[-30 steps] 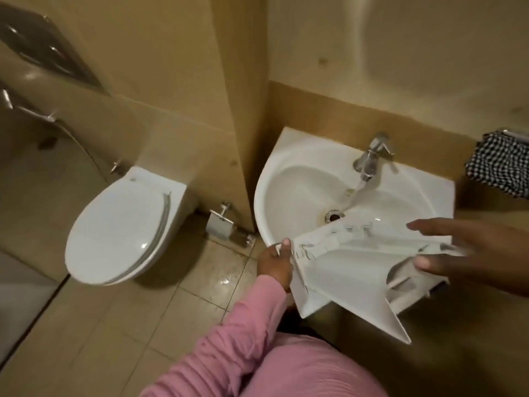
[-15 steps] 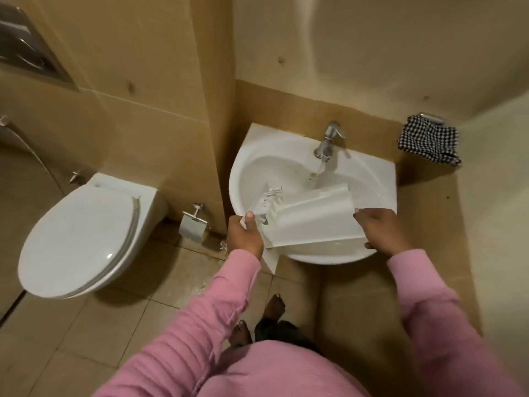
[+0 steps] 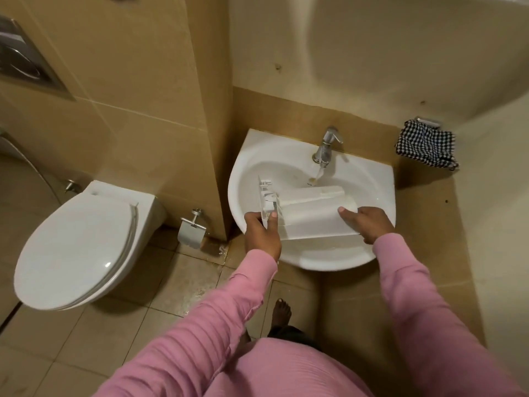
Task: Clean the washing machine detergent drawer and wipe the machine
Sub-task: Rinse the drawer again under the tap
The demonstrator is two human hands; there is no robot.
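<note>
No writing, brand, number or sign can be read anywhere; the drawer (image 3: 312, 214), the sink (image 3: 329, 262), the tap (image 3: 326, 146) and the flush plate (image 3: 23, 61) show only plain faces.

The detergent drawer (image 3: 312, 213) lies across the near half of the sink (image 3: 383, 179). The left hand (image 3: 262, 233) grips its left end and the right hand (image 3: 369, 224) its right end, so the near rim is blocked almost from side to side. Open room lies in the far left of the bowl, beyond the drawer's upright end panel. The tap (image 3: 326, 144) stands at the far rim, and its water stream (image 3: 316, 176) falls to the drawer's far edge. A tiled pillar (image 3: 206, 110) just beside the sink's left rim closes that side. To the right, a checked cloth (image 3: 426, 144) hangs well apart from the basin. Left of the pillar stand a paper holder (image 3: 191, 227) and a toilet (image 3: 77, 247).
</note>
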